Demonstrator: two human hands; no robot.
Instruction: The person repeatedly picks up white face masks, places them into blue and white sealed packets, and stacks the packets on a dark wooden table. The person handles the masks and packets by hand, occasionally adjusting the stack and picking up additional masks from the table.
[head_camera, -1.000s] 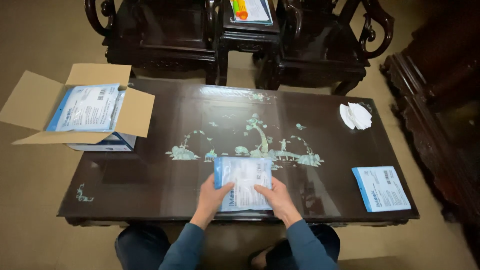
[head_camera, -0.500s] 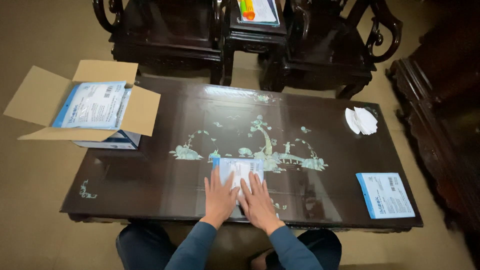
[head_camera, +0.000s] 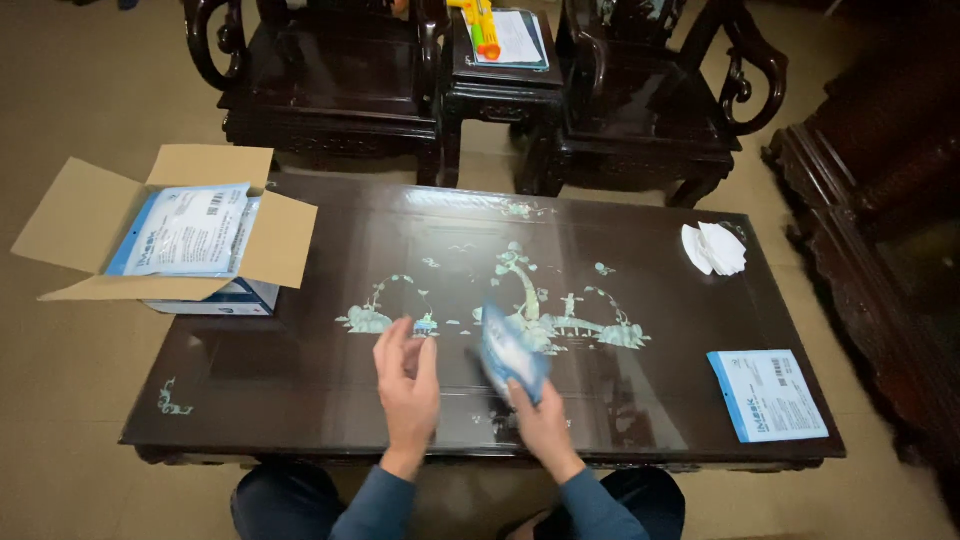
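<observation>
Setting: a dark lacquered coffee table (head_camera: 300, 370) with a pale inlaid garden scene, seen from above the seated person's head.
Right hand (head_camera: 540, 425): closed around the lower edge of a blue-and-white packet (head_camera: 510, 355), lifting it clear of the tabletop.
Packet: thin, flat and glossy, blue-edged with a white face; tilted and motion-blurred, so its print cannot be read. It sits near the table's front edge, just right of centre.
Left hand (head_camera: 408, 385): empty, fingers loosely spread and raised, just beside the packet at its 9 o'clock, not touching it.
At 10 o'clock: an open cardboard box (head_camera: 60, 225) on the table's left end, a similar flat packet (head_camera: 185, 230) lying across its top.
At 3 o'clock: another blue-edged packet (head_camera: 768, 395) flat on the glass.
At 1 o'clock: crumpled white tissue (head_camera: 715, 248).
Beyond the table: two carved dark chairs (head_camera: 330, 80) flanking a small side table (head_camera: 500, 75).
</observation>
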